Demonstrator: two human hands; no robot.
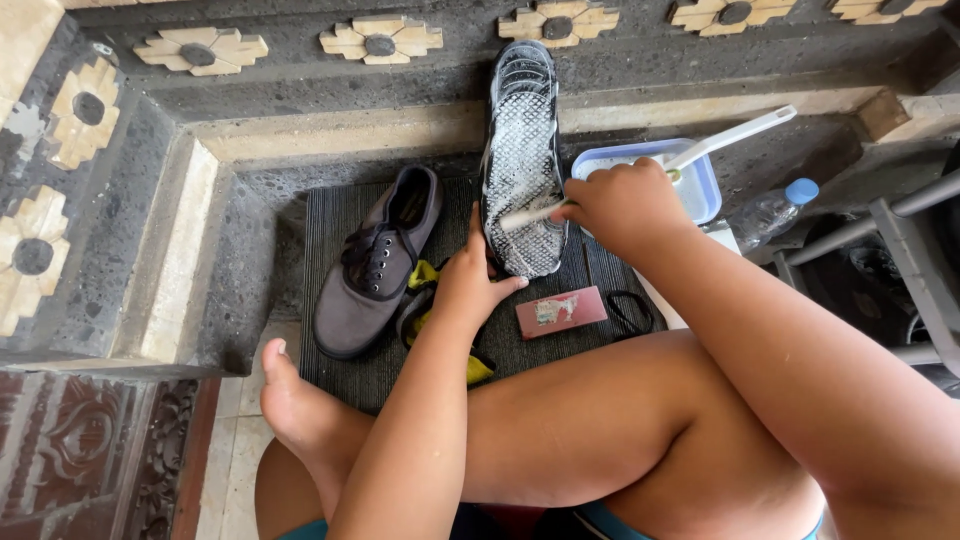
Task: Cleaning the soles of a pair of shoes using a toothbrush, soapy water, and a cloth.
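Shoe sole (520,150) against left fingers (478,262), brush (530,216) in rt fingers (590,195)

Single head camera, looking steeply down, close over lap and mat (335,225)
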